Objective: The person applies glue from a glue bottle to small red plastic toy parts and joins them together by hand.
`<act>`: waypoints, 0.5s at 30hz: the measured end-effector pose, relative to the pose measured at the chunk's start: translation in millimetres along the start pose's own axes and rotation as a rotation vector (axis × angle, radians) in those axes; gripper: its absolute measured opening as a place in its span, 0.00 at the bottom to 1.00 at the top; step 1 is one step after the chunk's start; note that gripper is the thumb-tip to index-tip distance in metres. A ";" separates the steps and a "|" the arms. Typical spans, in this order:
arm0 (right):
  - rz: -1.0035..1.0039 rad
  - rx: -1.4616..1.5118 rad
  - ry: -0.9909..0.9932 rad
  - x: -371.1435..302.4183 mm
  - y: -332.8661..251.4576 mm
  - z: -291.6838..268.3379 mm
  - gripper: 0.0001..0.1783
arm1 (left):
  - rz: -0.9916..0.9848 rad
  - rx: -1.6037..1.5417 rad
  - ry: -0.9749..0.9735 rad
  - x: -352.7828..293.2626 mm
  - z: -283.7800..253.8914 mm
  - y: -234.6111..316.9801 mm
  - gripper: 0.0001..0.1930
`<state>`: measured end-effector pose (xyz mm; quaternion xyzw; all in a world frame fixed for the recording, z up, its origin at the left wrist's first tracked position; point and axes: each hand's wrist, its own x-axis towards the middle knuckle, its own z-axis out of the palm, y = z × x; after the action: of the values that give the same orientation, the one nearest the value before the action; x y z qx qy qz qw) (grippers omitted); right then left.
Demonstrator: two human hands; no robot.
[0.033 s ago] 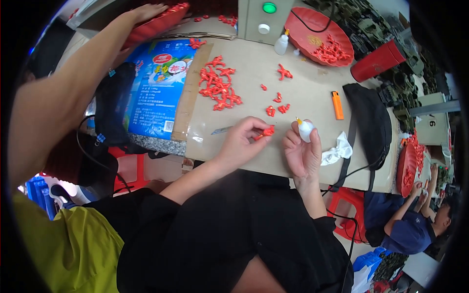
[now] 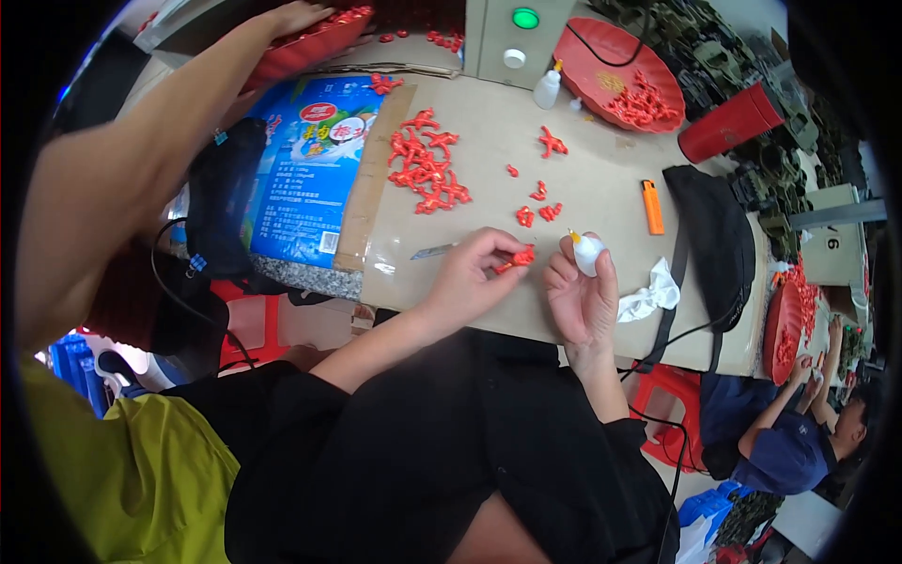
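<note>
As right fingers [image 2: 561,275] grip it, bottle [image 2: 588,257] slanted, nozzle [image 2: 574,236] up-left.

Blue printed sheet [image 2: 268,211]: lies at the left of the counter [image 2: 484,122]; holds most of the lettering I can see from here.
Top edge of sheet: a few small white marks, too small to tell.
Red oval badge [image 2: 318,113]: upper part of the sheet, pale characters inside.
Large characters [image 2: 320,132]: coloured, just below the badge.
Small print [image 2: 299,209]: white rows across the lower half, blurred.
White patch [image 2: 329,242]: lower right corner, dark code-like pattern.
Grey box [image 2: 832,211]: far right; single dark digit on its face.
Navy shirt [image 2: 780,451]: co-worker's; small pale mark, illegible.
</note>
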<state>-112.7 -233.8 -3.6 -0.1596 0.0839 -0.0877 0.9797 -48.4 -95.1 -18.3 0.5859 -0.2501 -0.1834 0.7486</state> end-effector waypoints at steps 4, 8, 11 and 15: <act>0.015 -0.038 -0.029 2.7 7.5 5.3 0.14 | -0.082 -0.019 -0.070 -7.3 3.8 9.4 0.12; 0.004 -0.009 -0.013 5.9 8.3 5.6 0.15 | -0.138 -0.191 -0.087 -7.9 -0.8 7.7 0.10; 0.021 0.015 -0.029 6.8 6.7 3.8 0.15 | -0.223 -0.291 -0.143 -5.6 -3.2 8.3 0.10; 0.004 0.004 -0.032 6.7 6.2 2.7 0.15 | -0.184 -0.286 -0.129 -4.2 -5.1 4.3 0.08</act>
<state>-104.7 -228.5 -4.1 -0.1588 0.0685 -0.0835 0.9814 -48.9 -87.6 -15.8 0.4810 -0.2145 -0.3220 0.7868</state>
